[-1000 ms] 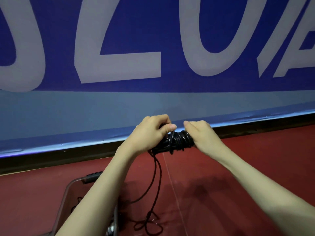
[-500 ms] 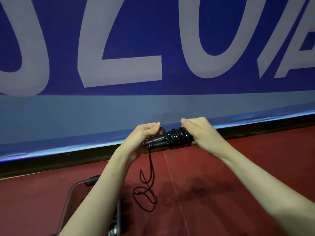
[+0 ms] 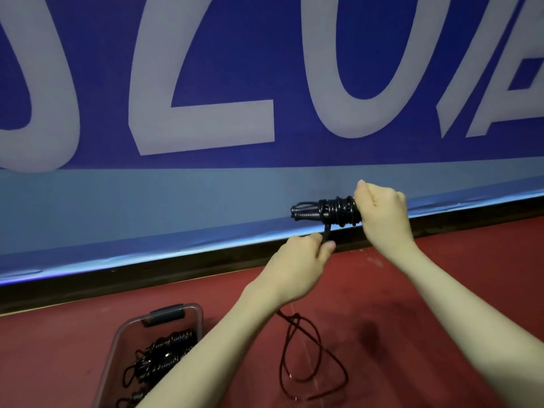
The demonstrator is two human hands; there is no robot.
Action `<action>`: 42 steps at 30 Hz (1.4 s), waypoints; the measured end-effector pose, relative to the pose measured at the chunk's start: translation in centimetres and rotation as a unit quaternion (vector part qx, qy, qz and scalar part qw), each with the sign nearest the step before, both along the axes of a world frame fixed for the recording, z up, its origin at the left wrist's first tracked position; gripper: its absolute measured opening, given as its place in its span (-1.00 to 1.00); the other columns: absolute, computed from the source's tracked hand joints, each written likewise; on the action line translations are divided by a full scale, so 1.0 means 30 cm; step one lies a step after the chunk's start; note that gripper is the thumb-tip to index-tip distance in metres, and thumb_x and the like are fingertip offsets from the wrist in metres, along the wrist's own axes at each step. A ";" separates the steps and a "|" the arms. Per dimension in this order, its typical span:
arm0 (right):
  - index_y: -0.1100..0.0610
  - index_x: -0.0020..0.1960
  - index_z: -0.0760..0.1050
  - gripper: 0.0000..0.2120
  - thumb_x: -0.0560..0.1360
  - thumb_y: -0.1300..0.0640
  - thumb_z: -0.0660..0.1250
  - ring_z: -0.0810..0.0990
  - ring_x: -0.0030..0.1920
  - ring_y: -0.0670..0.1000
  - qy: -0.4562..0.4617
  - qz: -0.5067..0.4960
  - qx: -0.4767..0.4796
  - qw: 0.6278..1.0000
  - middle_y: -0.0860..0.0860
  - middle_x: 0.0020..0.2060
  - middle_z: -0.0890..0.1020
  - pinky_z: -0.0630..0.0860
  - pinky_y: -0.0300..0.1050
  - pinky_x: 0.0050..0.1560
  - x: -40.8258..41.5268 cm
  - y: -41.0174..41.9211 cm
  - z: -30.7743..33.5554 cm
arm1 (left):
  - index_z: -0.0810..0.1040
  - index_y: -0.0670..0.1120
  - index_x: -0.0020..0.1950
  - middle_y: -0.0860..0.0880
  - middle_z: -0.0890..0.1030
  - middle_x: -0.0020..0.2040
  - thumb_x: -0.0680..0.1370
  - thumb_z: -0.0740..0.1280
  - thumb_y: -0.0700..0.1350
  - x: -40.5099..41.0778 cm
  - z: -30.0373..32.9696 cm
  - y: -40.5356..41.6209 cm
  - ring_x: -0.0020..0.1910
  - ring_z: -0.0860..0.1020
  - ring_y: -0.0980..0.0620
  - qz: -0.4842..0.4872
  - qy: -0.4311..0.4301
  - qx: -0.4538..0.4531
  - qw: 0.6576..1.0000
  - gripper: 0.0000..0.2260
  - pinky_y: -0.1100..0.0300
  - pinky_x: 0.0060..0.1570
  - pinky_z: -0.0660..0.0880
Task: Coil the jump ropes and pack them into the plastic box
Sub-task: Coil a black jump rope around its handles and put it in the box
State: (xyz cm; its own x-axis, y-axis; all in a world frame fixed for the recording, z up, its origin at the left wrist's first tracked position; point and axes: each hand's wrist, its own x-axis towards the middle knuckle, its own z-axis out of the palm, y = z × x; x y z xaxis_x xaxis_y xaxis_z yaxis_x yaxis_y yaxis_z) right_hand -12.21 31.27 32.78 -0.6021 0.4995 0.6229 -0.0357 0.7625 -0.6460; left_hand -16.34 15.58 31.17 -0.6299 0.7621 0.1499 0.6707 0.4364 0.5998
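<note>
Two hands work one black jump rope (image 3: 329, 212) held up in front of the blue banner (image 3: 265, 83). The right hand (image 3: 381, 212) has its grip closed round the coiled bundle's right end. The left hand (image 3: 303, 260), which half a second ago held the bundle's other end, has dropped below it and now pinches the strand running down from the coils. The loose tail (image 3: 309, 357) hangs lower than before, looping over the red floor (image 3: 412, 304). The plastic box (image 3: 188, 312), now more in view at lower left, holds coiled ropes (image 3: 164, 354); the left forearm crosses its near side.
</note>
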 end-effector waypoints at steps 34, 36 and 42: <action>0.09 -0.40 0.17 -0.58 0.63 0.20 0.14 0.09 -0.58 -0.07 -0.001 0.177 -0.324 0.929 -0.02 -0.55 0.18 0.02 -0.27 -0.49 -0.014 -0.023 0.050 | 0.40 -0.10 -0.23 0.12 0.20 -0.47 0.63 0.15 0.09 -0.125 -0.071 -0.029 -0.49 0.11 0.15 -0.055 -0.366 0.261 0.891 -0.66 0.32 -0.48 0.10; 0.04 -0.39 0.13 -0.58 0.61 0.20 0.15 0.08 -0.54 -0.05 0.035 0.119 -0.344 0.931 -0.01 -0.52 0.15 0.00 -0.20 -0.46 -0.023 0.003 0.032 | 0.44 -0.10 -0.21 0.10 0.25 -0.46 0.67 0.09 0.05 -0.096 -0.074 -0.013 -0.49 0.17 0.13 -0.030 -0.296 0.213 0.930 -0.65 0.29 -0.46 0.15; 0.06 -0.41 0.06 -0.54 0.62 0.17 0.14 0.11 -0.41 0.00 -0.006 -0.011 -0.129 0.992 0.05 -0.49 0.11 0.10 -0.07 -0.38 0.013 0.063 0.010 | 0.32 -0.08 -0.10 -0.01 0.42 -0.31 0.67 0.07 0.06 -0.037 -0.023 -0.002 -0.30 0.40 -0.09 -0.010 0.083 -0.066 0.994 -0.74 0.05 -0.27 0.27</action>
